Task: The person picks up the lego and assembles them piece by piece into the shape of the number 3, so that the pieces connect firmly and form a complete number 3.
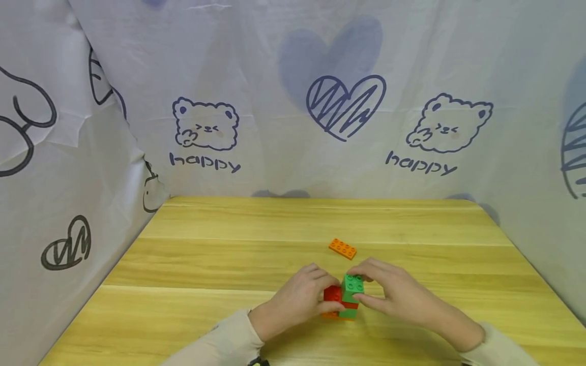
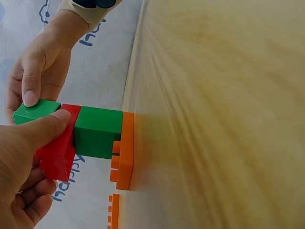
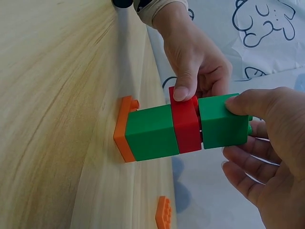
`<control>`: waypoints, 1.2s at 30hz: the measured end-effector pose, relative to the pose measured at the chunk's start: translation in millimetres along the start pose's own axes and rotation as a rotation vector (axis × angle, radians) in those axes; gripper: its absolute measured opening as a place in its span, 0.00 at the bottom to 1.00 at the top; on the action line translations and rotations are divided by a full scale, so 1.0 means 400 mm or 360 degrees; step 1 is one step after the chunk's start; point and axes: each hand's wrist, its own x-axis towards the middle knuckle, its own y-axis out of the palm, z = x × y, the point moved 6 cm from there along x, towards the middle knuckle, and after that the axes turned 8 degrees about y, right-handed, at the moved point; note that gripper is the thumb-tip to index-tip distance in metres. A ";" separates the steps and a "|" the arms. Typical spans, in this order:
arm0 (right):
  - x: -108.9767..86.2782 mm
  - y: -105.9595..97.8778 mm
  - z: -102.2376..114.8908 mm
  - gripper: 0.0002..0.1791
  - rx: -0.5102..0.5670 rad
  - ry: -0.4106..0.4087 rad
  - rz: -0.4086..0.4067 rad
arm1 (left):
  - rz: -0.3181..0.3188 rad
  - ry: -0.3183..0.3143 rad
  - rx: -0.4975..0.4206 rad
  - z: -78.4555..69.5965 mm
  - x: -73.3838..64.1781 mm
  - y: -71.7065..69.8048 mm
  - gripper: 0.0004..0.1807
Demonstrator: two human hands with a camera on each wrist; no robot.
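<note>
A small stack of toy building bricks stands on the table in front of me. Its base is an orange plate with a green brick on one end. Across that brick lies a longer red brick, one end jutting out past it. My left hand pinches the red brick between thumb and fingers. With thumb and fingertips, my right hand holds another green brick over the red one. A thin gap shows between those two in the right wrist view.
Beyond the stack, a second orange plate lies studs up on the wooden table. A white cloth printed with bears and hearts hangs behind the table and along its sides.
</note>
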 end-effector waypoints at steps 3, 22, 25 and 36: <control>0.002 -0.001 0.001 0.20 -0.0001 0.0014 0.0017 | -0.0011 -0.0016 -0.0022 0.002 -0.001 0.000 0.22; 0.023 0.001 0.009 0.17 0.0017 -0.0009 0.0074 | 0.0001 -0.0094 -0.0045 0.010 0.003 -0.006 0.23; 0.021 0.004 0.012 0.17 0.0038 -0.0006 0.0066 | 0.0020 -0.0108 -0.0043 0.012 0.003 -0.002 0.24; -0.005 0.027 -0.015 0.20 0.0276 0.0103 0.0004 | 0.0039 -0.0090 -0.0029 0.005 0.001 0.007 0.22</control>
